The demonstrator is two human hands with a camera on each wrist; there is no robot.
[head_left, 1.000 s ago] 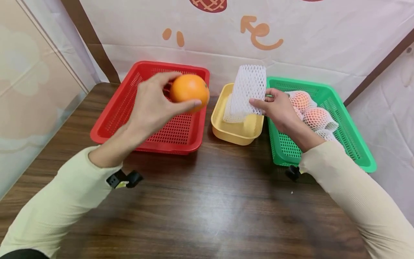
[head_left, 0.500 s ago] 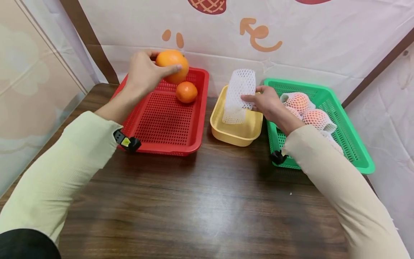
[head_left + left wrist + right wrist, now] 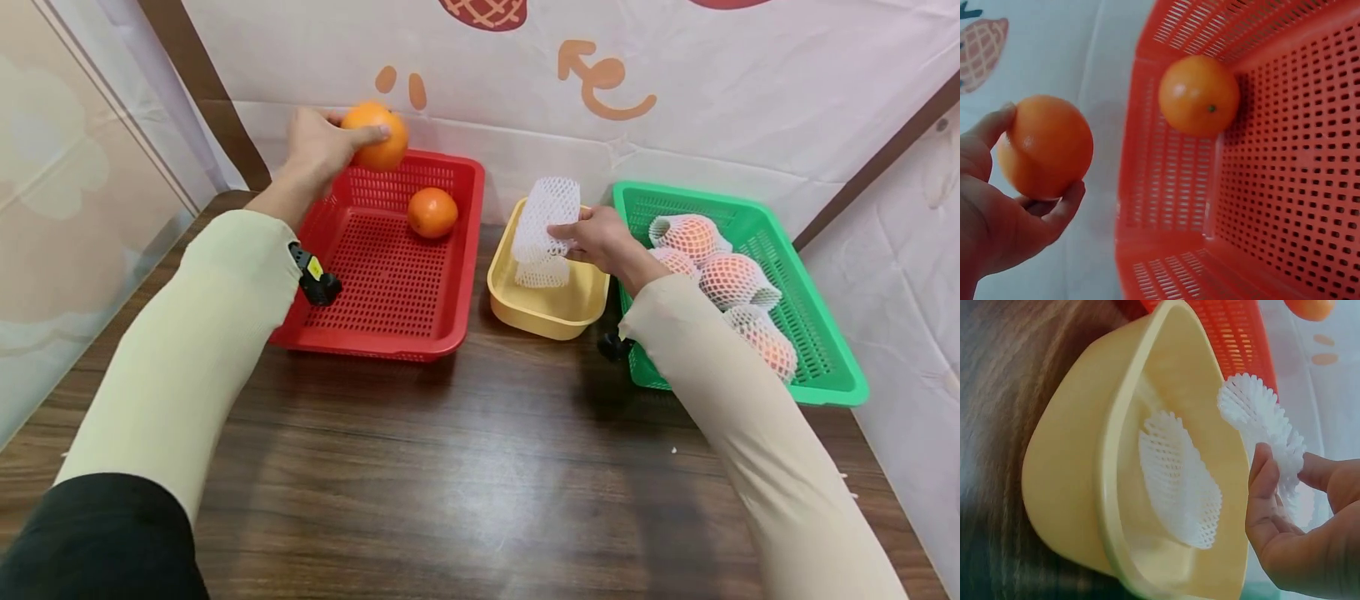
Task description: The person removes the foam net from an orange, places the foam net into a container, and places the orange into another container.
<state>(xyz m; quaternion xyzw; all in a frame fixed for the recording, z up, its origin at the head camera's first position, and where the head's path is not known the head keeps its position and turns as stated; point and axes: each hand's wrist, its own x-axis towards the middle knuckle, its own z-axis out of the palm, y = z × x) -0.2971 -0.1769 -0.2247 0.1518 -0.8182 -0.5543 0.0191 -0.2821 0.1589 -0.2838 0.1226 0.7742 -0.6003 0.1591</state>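
Note:
My left hand (image 3: pixel 321 146) grips an orange (image 3: pixel 377 137) above the back left of the red basket (image 3: pixel 459 308). In the left wrist view, thumb and fingers curl round that orange (image 3: pixel 1045 147), outside the basket's rim. A second orange (image 3: pixel 432 213) sits in the basket's back right corner. Over the yellow container (image 3: pixel 551 325), my right hand (image 3: pixel 600 240) pinches a white foam net sleeve (image 3: pixel 551 208) between thumb and fingers. Another foam net (image 3: pixel 1179 481) lies inside the container in the right wrist view.
At the right stands a green basket (image 3: pixel 825 333) holding several net-wrapped fruits (image 3: pixel 738 279). A printed cloth (image 3: pixel 525 125) hangs behind the baskets. The dark wooden table (image 3: pixel 480 458) stretches in front of them.
My left hand has carried the orange leftward and back, uncovering the second orange in the red basket. My right hand has moved the foam net left and slightly lower over the yellow container.

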